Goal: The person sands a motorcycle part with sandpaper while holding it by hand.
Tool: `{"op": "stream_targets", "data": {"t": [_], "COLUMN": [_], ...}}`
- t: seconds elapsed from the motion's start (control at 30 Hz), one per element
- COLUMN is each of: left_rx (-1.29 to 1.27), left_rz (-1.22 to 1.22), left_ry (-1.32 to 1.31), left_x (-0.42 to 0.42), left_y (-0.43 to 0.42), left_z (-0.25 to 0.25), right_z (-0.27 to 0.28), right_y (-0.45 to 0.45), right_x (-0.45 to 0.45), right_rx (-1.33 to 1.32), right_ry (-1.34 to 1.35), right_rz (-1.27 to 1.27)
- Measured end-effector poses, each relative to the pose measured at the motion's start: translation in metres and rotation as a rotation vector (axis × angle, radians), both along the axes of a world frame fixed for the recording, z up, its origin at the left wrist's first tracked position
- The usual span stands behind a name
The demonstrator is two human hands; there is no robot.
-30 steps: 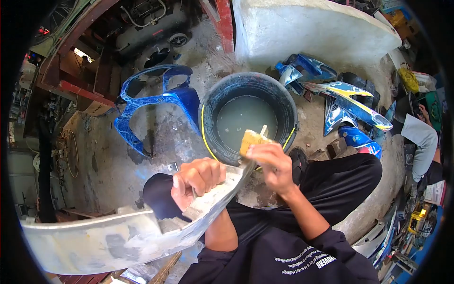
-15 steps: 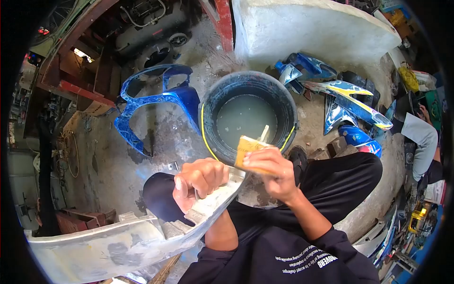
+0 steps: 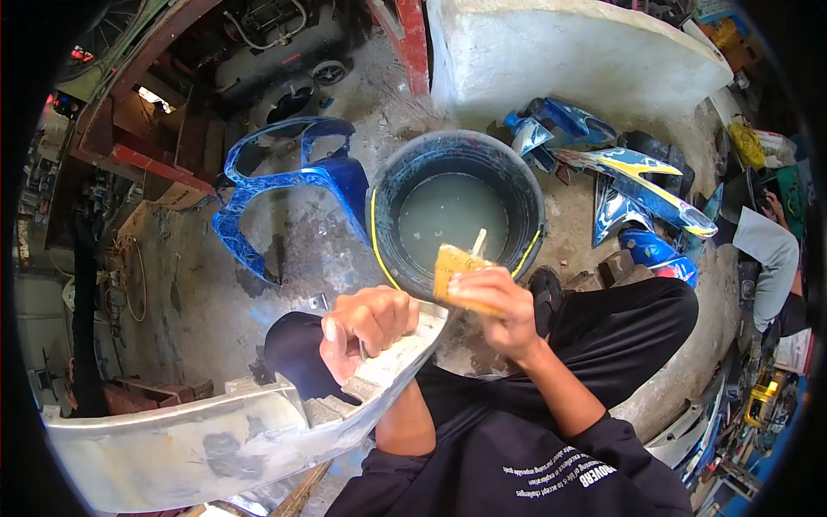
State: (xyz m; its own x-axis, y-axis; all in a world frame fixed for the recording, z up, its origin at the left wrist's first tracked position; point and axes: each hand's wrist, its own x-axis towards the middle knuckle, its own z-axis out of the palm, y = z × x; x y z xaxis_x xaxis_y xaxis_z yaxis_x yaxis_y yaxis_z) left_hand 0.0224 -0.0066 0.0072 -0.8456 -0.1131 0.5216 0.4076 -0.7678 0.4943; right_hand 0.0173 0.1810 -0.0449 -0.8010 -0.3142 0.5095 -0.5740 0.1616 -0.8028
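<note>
Panel [image 3: 164, 457] clamped under left fingers [image 3: 369, 326], pad [image 3: 450, 265] pinched in right fingers [image 3: 484, 291]. Likely rubbing step; next stroke needs panel steady.

Left hand [image 3: 372, 323] gripping pale panel [image 3: 172, 452], right hand [image 3: 502, 308] holding yellow sheet [image 3: 453, 265], bucket [image 3: 392, 185] beyond

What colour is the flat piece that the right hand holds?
The flat piece is yellow-brown; it shows best in the head view.

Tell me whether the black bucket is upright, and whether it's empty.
Upright and not empty: the black bucket has its mouth facing up, and cloudy liquid lies inside, below the rim. How deep, I cannot tell.
</note>
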Motion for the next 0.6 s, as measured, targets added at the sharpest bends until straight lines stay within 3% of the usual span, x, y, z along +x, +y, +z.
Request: {"op": "stream_targets", "data": {"t": [0.17,0.27,0.37,0.47,0.6], "left_rx": [-0.012,0.034,0.052,0.04,-0.021], "left_rz": [-0.004,-0.007,0.004,0.025,-0.02], "left_ry": [0.015,0.013,0.02,0.012,0.038], "left_x": [0.0,0.001,0.001,0.002,0.0], "left_y": [0.002,0.0,-0.002,-0.001,-0.001], "left_z": [0.002,0.002,0.004,0.005,0.002], "right_z": [-0.018,0.02,0.015,-0.027,-0.023], "right_y": [0.014,-0.003,-0.006,0.011,0.012], "right_x": [-0.014,0.007,0.009,-0.015,-0.017], "right_rx": [0.129,-0.021,-0.068,0.134,0.151], "right_ry": [-0.024,-0.013,-0.013,0.005,-0.064], "right_rz": [-0.094,0.005,0.003,-0.077,-0.091]}}
